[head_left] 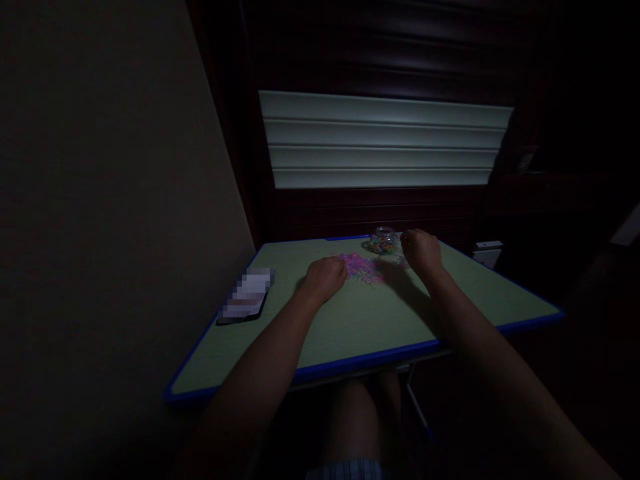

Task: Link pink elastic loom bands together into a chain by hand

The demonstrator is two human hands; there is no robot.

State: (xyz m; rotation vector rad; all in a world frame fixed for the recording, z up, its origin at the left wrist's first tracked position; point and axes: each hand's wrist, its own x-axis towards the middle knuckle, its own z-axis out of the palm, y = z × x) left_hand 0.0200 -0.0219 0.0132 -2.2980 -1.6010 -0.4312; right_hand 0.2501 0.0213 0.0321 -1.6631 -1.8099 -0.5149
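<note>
A loose pile of small pink and purple bands point(361, 268), with some paler ones at its edge, lies on the table. My left hand point(326, 277) rests at the left side of this pile, its fingers curled closed; what they pinch, if anything, is hidden. Raised above the table on the other side, my right hand point(423, 253) is closed too, and its fingertips are too dark to show what is in them. Behind the pile stands a clear jar point(383, 241) with multicoloured bands inside. Something transparent point(400, 261), not clear in kind, is between the jar and my right hand.
The pale green table point(370, 327) has a blue edge point(370, 360). A flat, pixelated object with a dark rim point(247, 297) lies at its left side. A wall point(125, 200) rises on the left, and a slatted panel point(385, 143) stands behind. The room is dim.
</note>
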